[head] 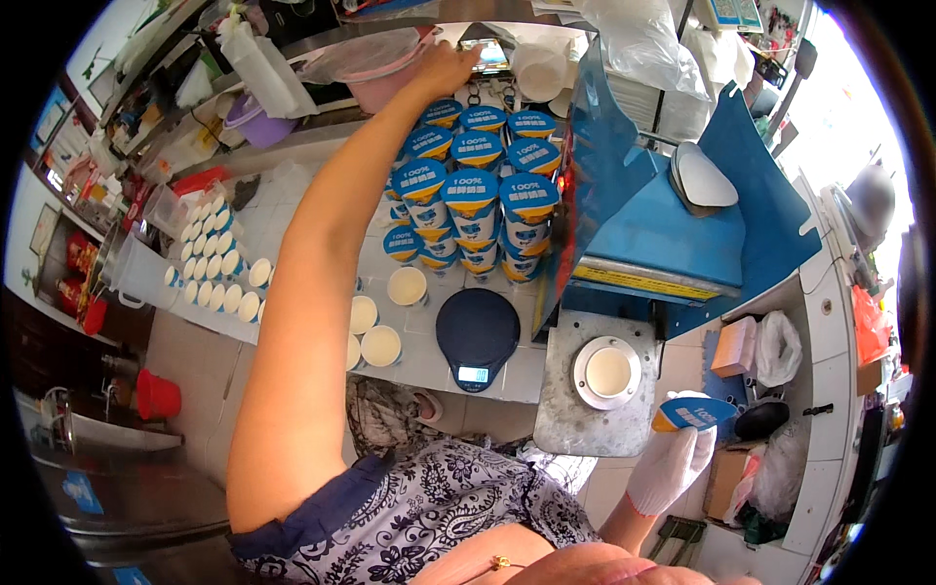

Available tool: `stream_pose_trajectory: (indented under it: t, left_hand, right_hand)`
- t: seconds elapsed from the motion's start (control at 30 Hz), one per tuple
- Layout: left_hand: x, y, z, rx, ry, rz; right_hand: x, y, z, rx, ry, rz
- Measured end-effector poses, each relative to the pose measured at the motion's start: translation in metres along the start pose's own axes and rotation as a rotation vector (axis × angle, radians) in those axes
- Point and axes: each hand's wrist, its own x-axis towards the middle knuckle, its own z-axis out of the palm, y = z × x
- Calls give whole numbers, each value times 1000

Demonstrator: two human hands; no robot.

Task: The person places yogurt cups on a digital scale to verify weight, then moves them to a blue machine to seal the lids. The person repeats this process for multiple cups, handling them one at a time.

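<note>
My left hand (447,69) is stretched far forward, fingertips at the lit screen of a phone (491,57); it holds nothing that I can see. My gloved right hand (674,461) pinches a blue and yellow printed cup lid (695,414), right of the sealing machine's metal plate (561,395). In that plate's round holder (635,391) sits an open cup of pale contents (608,372). Left of it lies a dark kitchen scale (477,329) with a lit display. Stacked cups with blue lids (469,191) stand behind the scale; several open filled cups (381,345) stand left of it.
The blue machine housing (658,219) rises at the right, with pale lids (703,175) on top. More open cups (232,262) fill the table's left part. A pink tub (380,84) and a purple basket (262,123) stand at the back.
</note>
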Motion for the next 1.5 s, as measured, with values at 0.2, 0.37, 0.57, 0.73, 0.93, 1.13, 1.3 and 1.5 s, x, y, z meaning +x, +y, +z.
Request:
stream_pose_trajectory:
  t: [0.2,0.37,0.57,0.73,0.93,1.13,1.3,1.5]
  left_hand:
    - [-42,18,-49,20,376,114]
    - [-228,144,-157,-614,133,283]
    - [-375,210,-154,-1274,-495,89]
    - [-415,211,-114,-1421,-565,-41]
    - [-421,223,-93,-1156,-687,-169]
    - [-406,229,-48,-1015,-558,-199]
    - [-406,232,-37,-881,-503,-132]
    - [-409,233,-40,-851,-440,-56]
  right_hand:
    - [0,-7,-3,-100,26,52]
    - [4,-17,10,-295,-94,120]
    - [2,-1,28,-259,-282,326]
    - [-12,16,22,-347,-332,326]
    - [-11,40,10,-536,-131,291]
    - [12,67,9,-986,-215,-45]
    - [23,76,10,-1094,-208,-124]
    - [22,71,23,-1079,-116,-131]
